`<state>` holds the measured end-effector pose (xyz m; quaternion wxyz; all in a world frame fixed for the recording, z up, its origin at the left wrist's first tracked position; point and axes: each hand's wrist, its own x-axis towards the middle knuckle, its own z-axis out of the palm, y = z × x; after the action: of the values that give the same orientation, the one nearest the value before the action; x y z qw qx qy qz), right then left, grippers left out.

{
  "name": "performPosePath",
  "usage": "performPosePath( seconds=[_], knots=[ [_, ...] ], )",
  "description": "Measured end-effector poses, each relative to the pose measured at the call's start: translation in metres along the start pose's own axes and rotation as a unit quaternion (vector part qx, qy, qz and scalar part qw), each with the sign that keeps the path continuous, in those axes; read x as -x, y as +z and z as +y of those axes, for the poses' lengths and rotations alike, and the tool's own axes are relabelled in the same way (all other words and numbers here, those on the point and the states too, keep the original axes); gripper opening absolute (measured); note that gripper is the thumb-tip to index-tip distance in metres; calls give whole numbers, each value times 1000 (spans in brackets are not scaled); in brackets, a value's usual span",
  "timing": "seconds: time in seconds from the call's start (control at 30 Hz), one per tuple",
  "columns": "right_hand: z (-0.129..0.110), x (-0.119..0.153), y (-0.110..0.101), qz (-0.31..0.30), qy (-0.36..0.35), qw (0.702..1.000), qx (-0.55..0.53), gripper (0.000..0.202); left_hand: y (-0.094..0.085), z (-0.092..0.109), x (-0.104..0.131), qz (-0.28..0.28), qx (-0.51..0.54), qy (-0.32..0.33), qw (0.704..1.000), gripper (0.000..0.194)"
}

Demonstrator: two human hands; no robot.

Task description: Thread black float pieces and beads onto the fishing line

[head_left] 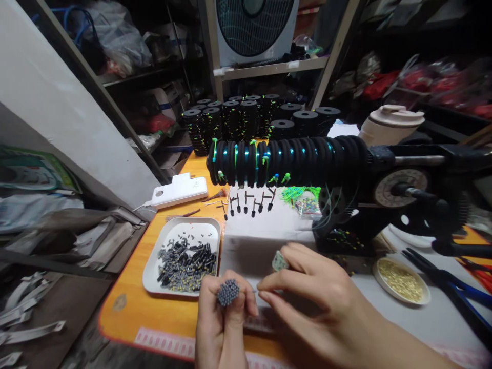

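Note:
My left hand (226,318) is closed round a bundle of thin dark grey rods (228,292), their ends facing me. My right hand (307,292) is beside it, thumb and forefinger pinched close to the left fingertips. What lies in that pinch is too small to make out. A pale green lump (280,261) shows at the curled fingers of my right hand. Left of my hands, a white tray (148,274) holds many small black and grey pieces (184,264), some with yellow bits. Above them runs a black ribbed roller (292,159) with green and blue threads tied round it.
Several small black T-shaped parts (253,205) lie on white paper below the roller. A dish of gold-coloured bits (400,279) and blue-handled pliers (453,287) are at right. A white power bank (180,191) sits at left. Black spools (230,120) stand behind.

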<state>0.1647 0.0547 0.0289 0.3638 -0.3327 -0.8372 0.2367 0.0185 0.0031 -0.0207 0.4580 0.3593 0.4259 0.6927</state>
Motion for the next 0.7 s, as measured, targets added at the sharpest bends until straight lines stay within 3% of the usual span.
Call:
performPosePath(
  seconds=[0.5,0.7],
  knots=[
    [-1,1,3,-1,-37,999,13,21,-7,2,0,-26,-18,-96,995,29],
    [0,1,-1,61,-56,996,-18,20,-6,9,2,-16,-50,-105,993,31]
  ],
)
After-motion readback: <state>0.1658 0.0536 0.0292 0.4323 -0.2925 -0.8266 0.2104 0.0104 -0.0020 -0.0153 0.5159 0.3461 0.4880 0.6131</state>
